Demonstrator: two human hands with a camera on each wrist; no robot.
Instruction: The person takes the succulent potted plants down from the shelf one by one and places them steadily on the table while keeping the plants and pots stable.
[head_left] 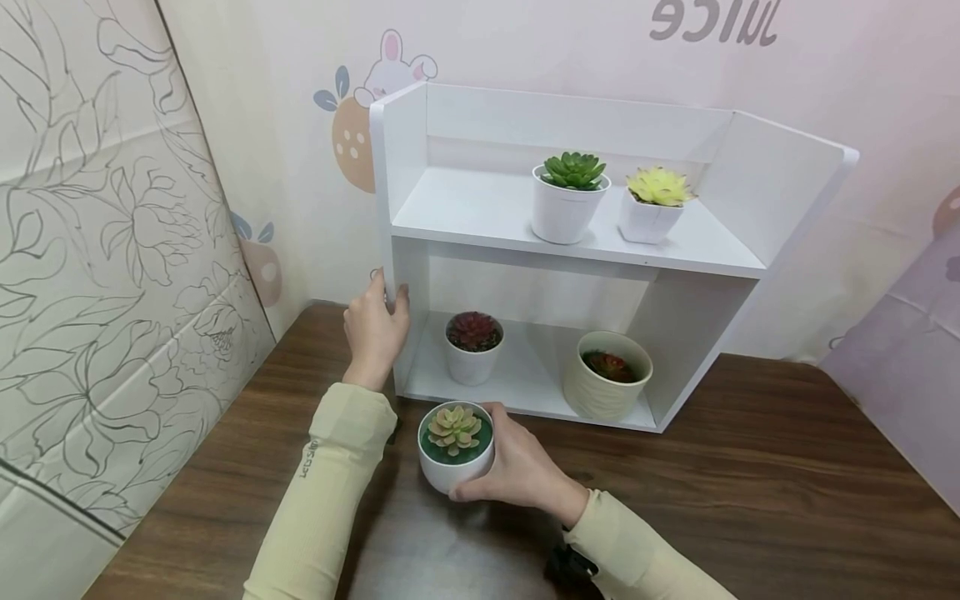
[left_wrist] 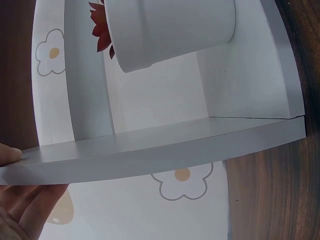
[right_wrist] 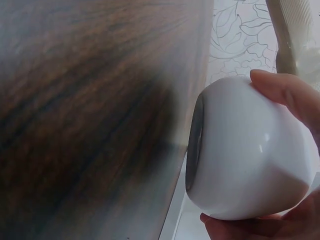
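In the head view my right hand point(head_left: 525, 467) holds a round white pot point(head_left: 438, 475) with a pale green succulent point(head_left: 454, 429), just in front of a white two-tier shelf point(head_left: 480, 236). The right wrist view shows thumb and fingers around opposite sides of this pot point(right_wrist: 245, 150), its base raised off the tabletop. My left hand point(head_left: 377, 329) grips the shelf's left side panel. From the left wrist, the thumb lies on the panel's point(left_wrist: 150, 150) inner face and the fingers go behind its outer face. A dark red succulent in a white pot point(head_left: 471, 364) stands inside, near that panel.
On the lower tier at right is a cream ribbed pot point(head_left: 600, 392) with a reddish plant. The upper tier bears a green succulent in a white pot point(head_left: 564, 212) and a yellow-green one in a square pot point(head_left: 649, 221). The shelf stands on a dark wooden table point(head_left: 810, 483) against a wall.
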